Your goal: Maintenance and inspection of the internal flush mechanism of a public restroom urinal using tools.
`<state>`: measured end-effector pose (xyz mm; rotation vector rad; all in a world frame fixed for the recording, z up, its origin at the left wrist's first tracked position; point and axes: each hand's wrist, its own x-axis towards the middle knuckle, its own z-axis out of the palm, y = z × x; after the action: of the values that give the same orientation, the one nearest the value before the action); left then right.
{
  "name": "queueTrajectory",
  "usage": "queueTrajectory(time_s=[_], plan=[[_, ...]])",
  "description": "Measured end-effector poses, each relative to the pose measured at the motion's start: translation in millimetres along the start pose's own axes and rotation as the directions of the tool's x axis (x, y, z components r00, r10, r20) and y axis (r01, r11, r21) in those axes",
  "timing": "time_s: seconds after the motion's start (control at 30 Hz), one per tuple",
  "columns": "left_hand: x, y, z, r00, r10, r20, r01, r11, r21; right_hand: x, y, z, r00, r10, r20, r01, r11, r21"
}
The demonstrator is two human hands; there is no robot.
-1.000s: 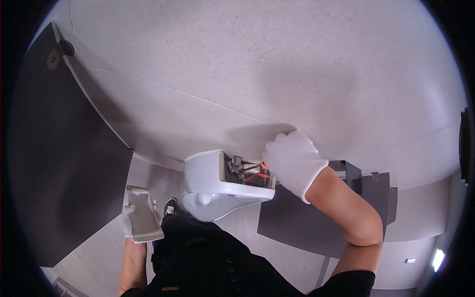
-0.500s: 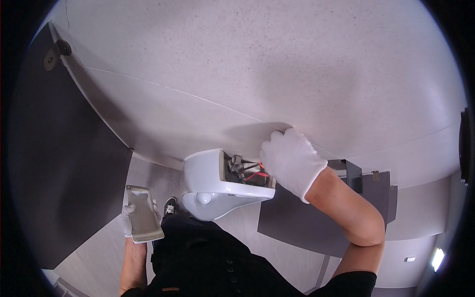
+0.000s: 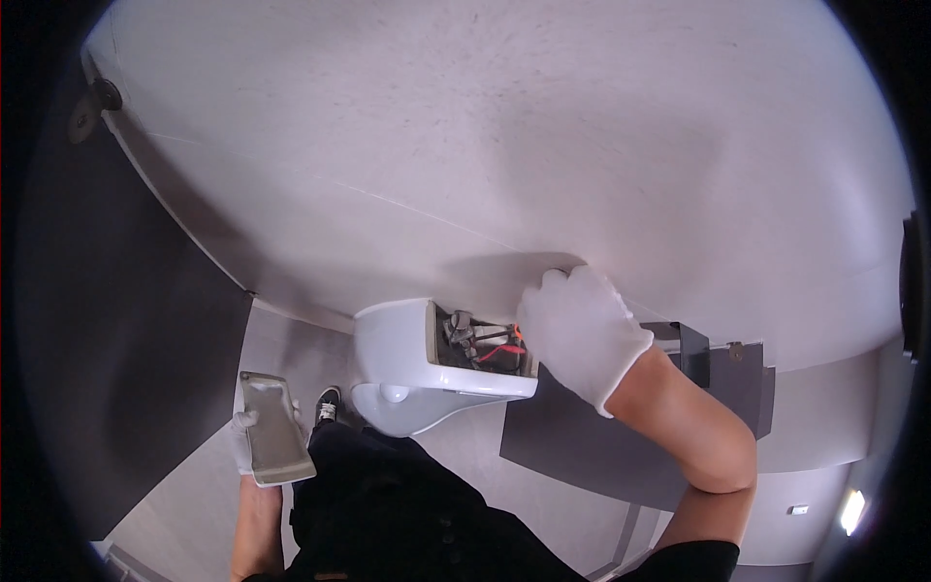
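Observation:
A white wall-mounted ceramic urinal [image 3: 388, 335] has its top compartment [image 3: 480, 339] uncovered, showing metal fittings, red parts and an orange piece. My right hand [image 3: 582, 330], in a white glove, is curled at the compartment's right side by the orange piece; what its fingers grip is hidden. Low on the left, my gloved left hand [image 3: 242, 436] holds a long, beige-rimmed white cover [image 3: 276, 427] with its hollow inner face up, fingers wrapped round its sides.
Pale wall [image 3: 582, 145] fills the upper view. A dark partition [image 3: 136, 339] stands at left; another dark panel [image 3: 572, 436] lies right of the urinal, near a dark boxy fixture [image 3: 693, 349]. My shoe [image 3: 328, 407] is on the grey floor [image 3: 291, 344], below the urinal's left side.
The view has shifted slightly. My right hand sits a little lower against the compartment, still curled, and my left hand with the cover has moved slightly down and left in the picture.

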<state>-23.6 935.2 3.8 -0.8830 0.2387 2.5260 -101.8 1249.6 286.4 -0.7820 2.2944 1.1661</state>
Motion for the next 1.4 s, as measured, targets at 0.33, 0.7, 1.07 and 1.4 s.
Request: queueTrajectory(time_s=[0.33,0.7,1.07,1.4], plan=[[3.4,-1.5,10.3,0.997,-0.072,0.014,0.071,0.997,0.009,1.5,7.8,-7.7,0.996,-0.073,0.059,0.07,0.996,0.056],[0.1,-1.9,24.3,0.995,-0.09,0.034,0.088,0.993,0.074,4.3,9.4,-10.7,0.996,-0.057,0.062,0.051,0.994,0.101],[-1.6,-0.8,14.8,0.998,-0.064,0.007,0.064,0.998,0.007,5.4,7.5,-13.4,0.998,-0.07,0.005,0.07,0.995,0.078],[-1.0,0.0,7.8,0.998,-0.06,0.025,0.059,0.998,0.013,13.0,5.7,-18.4,0.993,-0.108,0.046,0.106,0.994,0.04]])
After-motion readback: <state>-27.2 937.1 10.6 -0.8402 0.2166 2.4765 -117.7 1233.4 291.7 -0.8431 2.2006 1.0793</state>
